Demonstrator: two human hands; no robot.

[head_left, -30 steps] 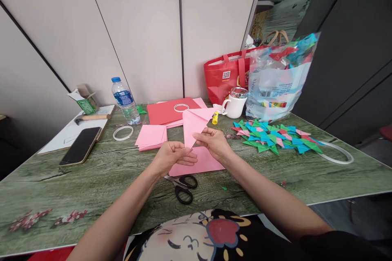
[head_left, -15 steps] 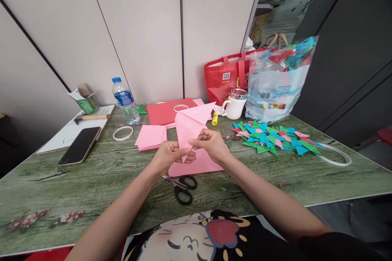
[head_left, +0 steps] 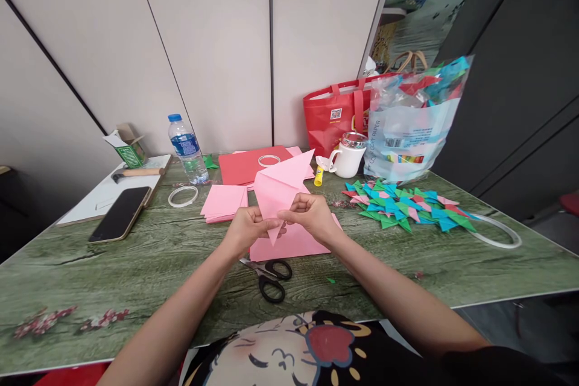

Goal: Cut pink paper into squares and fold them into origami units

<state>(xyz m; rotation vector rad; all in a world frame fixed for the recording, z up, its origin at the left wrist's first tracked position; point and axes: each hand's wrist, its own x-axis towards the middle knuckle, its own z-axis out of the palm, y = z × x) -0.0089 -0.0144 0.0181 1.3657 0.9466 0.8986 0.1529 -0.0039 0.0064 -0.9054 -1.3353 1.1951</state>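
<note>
A pink sheet of paper (head_left: 283, 184), partly folded with a point at the bottom, is held up above the table between both hands. My left hand (head_left: 246, 229) pinches its lower left edge, thumb in front and fingers behind. On the lower right side, my right hand (head_left: 312, 215) grips the same sheet between thumb and fingers. Beneath them lies more pink paper (head_left: 289, 247) flat on the table. Black-handled scissors (head_left: 271, 277) rest just in front of it, nearer to me. A stack of pink squares (head_left: 224, 200) sits left of the hands.
Behind are red sheets (head_left: 244, 166), a tape roll, a glue stick (head_left: 318, 177) and a white mug (head_left: 350, 157). Folded paper pieces (head_left: 402, 205) lie right, before a plastic bag (head_left: 407, 132) and a red bag. Left stand a water bottle (head_left: 187, 148), a phone (head_left: 120, 214) and a hammer (head_left: 138, 173).
The held paper has tilted and shifted slightly left, its bottom point sitting a little lower. Both hands keep their grip, and the camera view has shifted slightly.
</note>
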